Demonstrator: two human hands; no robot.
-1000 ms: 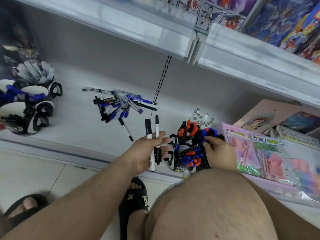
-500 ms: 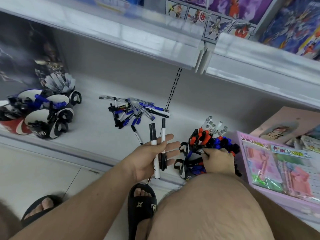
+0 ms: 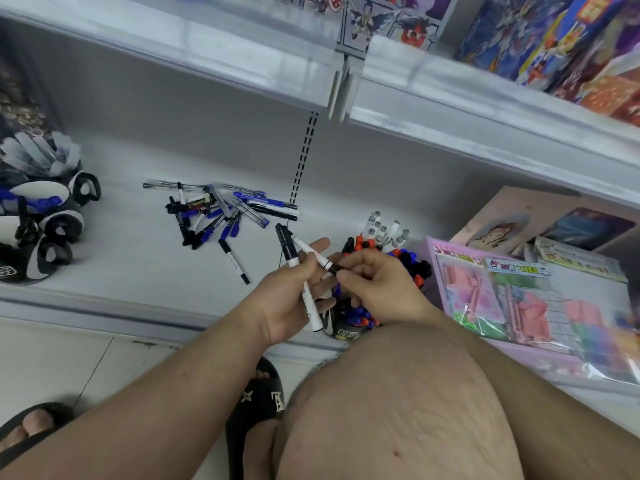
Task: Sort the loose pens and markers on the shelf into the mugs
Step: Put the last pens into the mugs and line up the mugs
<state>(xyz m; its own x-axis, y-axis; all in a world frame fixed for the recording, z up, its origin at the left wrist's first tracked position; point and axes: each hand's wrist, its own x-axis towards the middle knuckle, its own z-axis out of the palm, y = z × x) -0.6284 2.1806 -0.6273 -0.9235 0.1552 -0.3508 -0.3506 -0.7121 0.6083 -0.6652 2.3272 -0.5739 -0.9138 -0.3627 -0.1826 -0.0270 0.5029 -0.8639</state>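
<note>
Centre of frame, left hand [image 3: 294, 299] is holding two white markers [image 3: 304, 271] upright as a ready stock; right hand [image 3: 377, 289] is pinching one's black end to drop it into the near mugs [image 3: 349, 327]. Loose pile [image 3: 221, 213] is waiting upper left on the shelf [image 3: 121, 265].

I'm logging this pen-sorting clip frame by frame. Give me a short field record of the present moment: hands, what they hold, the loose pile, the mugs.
left hand: holds two white black-capped markers
right hand: pinches the black end of the slanted marker
loose pile: black and blue pens scattered on the white shelf
near mug: black-and-white mug below the hands, packed with red, blue and black caps
left mugs: cluster of black-and-white mugs at the shelf's left end
</note>
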